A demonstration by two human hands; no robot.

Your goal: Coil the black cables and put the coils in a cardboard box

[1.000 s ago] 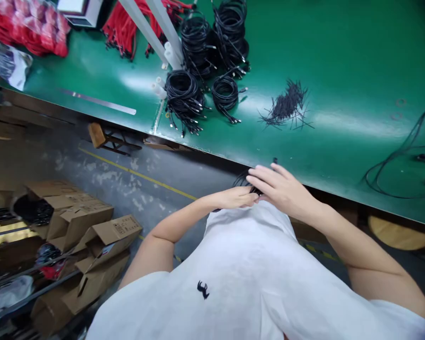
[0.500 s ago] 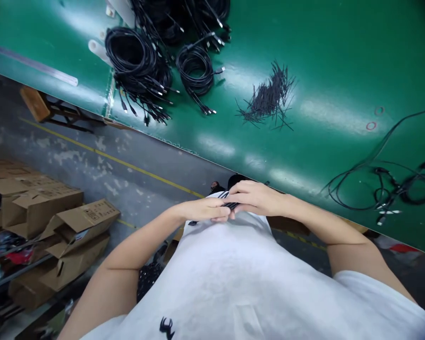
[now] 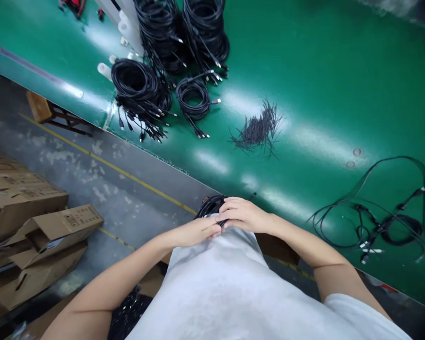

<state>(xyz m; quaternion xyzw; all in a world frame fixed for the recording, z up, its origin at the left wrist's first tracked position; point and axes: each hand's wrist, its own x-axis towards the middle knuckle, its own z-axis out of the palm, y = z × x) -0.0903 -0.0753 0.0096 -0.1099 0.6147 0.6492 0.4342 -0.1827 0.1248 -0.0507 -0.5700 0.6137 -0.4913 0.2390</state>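
Both hands meet just below the near edge of the green table (image 3: 304,71), in front of my white shirt. My left hand (image 3: 198,231) and my right hand (image 3: 242,215) are closed together on a small coil of black cable (image 3: 209,207), whose loops stick out above the fingers. Most of the coil is hidden by the hands.
On the table lie several coiled black cables (image 3: 138,85), a heap of short black ties (image 3: 257,130) and loose black cables (image 3: 382,226) at the right. White tubes (image 3: 125,26) stand at the back. Cardboard boxes (image 3: 38,226) sit on the floor at the left.
The view has swung, so the table sits lower in the picture. My hands stay joined on the coil, and more of its loops show above the fingers.
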